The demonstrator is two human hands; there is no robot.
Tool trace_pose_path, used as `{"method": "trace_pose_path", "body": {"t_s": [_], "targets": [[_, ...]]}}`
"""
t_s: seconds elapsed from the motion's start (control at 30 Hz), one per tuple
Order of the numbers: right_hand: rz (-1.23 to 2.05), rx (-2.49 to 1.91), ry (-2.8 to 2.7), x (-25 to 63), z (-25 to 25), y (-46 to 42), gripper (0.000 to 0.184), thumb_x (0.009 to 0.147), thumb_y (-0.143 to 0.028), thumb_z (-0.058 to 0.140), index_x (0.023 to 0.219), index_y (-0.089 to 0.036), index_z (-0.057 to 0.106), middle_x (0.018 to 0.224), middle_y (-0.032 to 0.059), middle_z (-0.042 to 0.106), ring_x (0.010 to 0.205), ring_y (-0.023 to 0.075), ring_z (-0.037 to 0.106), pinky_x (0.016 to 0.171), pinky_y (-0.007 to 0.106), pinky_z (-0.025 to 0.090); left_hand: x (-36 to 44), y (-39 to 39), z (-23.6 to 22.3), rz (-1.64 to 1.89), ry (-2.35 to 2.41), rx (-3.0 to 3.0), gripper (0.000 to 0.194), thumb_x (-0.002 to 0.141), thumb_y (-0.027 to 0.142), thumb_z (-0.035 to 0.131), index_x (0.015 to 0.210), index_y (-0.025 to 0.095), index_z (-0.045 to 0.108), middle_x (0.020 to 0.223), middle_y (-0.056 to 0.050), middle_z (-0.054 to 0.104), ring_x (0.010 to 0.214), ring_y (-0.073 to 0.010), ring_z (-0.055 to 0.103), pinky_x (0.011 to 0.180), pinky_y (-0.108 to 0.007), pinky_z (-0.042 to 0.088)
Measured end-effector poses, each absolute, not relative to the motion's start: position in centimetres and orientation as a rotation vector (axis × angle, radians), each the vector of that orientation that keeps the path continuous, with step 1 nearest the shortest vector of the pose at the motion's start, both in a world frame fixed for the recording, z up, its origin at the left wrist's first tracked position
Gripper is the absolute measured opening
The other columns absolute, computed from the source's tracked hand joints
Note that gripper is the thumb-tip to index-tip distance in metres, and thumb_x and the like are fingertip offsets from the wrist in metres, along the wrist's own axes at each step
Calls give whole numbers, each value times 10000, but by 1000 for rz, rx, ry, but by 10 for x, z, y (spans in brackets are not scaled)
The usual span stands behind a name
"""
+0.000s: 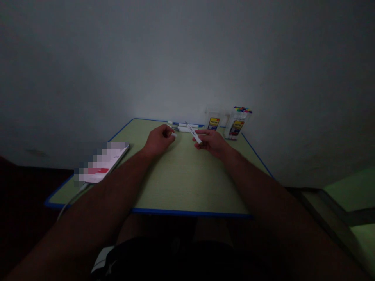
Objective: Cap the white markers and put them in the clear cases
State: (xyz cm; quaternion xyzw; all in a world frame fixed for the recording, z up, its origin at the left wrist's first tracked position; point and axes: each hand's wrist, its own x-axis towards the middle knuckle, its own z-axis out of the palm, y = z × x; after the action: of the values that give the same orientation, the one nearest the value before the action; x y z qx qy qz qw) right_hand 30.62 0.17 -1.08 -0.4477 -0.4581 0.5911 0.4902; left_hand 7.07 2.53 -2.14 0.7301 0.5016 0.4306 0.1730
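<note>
My right hand [213, 143] pinches a white marker [193, 133] with dark print along its barrel. The marker is tilted, its bare narrow tip toward the upper left. My left hand [159, 139] is closed, fingers curled around a small white piece that looks like a marker cap [173, 135]; most of it is hidden. Beyond the hands, more white markers [184, 129] lie on the table near the wall. Close to their left end lies a small white cap [170, 122].
A clear plastic case [213, 117] stands behind my right hand. Right of it, a second case [236, 124] holds several colour-ended markers. A tablet-like device [107, 162] with a white cable [70, 200] lies at the left of the blue-edged table [184, 183]. A wall [175, 58] rises behind.
</note>
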Motion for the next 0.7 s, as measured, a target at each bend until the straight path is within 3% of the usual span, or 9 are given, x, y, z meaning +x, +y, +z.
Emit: {"method": "trace_pose_path", "body": {"t_s": [0.7], "targets": [[1434,-1110,-1157,305,-9,-1,259,892,-22,553,1119,-113,639,764,47,725,547,138,669,562,285,586,71,27,-23,1216,1420,2033,139,765,294,687,864,199,666,702,16,583,655,-150,516,655,-309,422]]}}
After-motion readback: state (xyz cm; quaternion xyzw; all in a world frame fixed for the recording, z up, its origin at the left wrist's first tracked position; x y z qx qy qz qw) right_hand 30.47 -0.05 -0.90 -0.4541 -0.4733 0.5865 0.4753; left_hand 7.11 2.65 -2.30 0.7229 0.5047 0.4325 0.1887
